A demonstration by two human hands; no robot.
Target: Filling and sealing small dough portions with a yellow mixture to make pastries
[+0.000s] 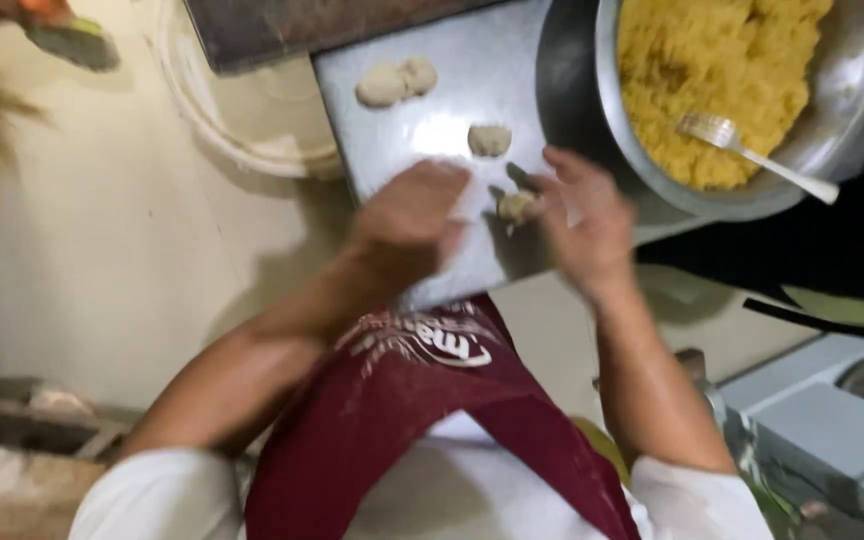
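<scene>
Dough ball [518, 206] is lying on the grey tabletop [432, 60], just left of the steel bowl [852, 90] of yellow filling. Right hand [584, 222] is touching it, fingers apart; left hand [414, 212] is hovering open beside it. Shaping seems underway; flattening needs gentle pressing.

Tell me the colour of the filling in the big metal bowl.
Yellow: the filling in the metal bowl shows clearly in the head view.

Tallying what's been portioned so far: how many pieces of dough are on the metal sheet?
3, maybe 4: a lumpy piece at the far end that may be two touching, one mid-sheet, one between the left hand and right hand. Hands may hide more.
</scene>
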